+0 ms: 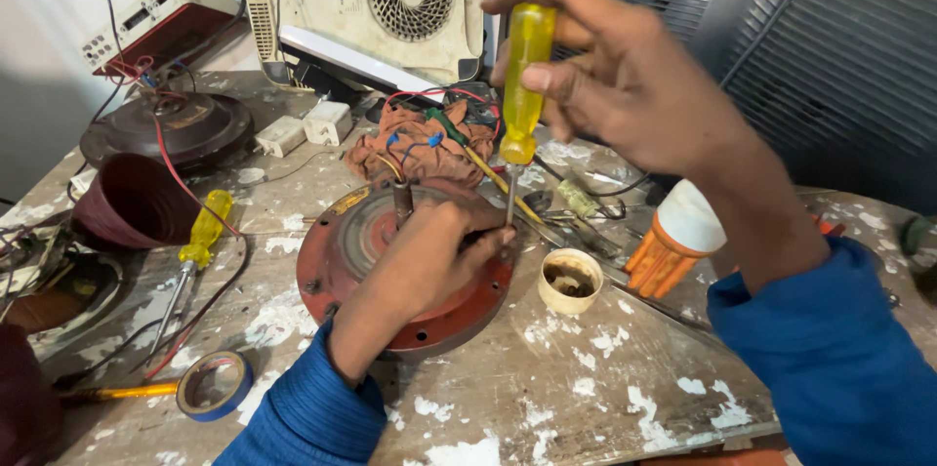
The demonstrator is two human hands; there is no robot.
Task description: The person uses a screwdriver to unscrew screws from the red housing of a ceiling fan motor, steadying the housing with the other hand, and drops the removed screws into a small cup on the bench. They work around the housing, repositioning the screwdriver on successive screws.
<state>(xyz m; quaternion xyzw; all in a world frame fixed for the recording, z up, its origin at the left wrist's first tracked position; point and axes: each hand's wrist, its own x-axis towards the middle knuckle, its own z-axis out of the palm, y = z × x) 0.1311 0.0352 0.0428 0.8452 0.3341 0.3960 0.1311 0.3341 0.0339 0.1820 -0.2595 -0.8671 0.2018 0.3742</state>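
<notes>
Right hand (625, 85) clamped round a yellow-handled screwdriver (522, 85), held upright, blade down at the red round motor housing (410, 271) mid-bench (547, 378); left hand (429, 256) lies flat on the housing, fingers together near the blade tip, gripping nothing that shows. Containers: small cream cup (571, 281) just right of the housing holds dark brownish residue, dark maroon bowl (132, 201) at left lies tilted, contents not readable. Left hand covers the screw point and much of the housing face; white-capped orange bottle (673, 242) partly hidden behind the right wrist; second yellow screwdriver (195, 251) and blue tape roll (215, 385) lie left of the housing.
</notes>
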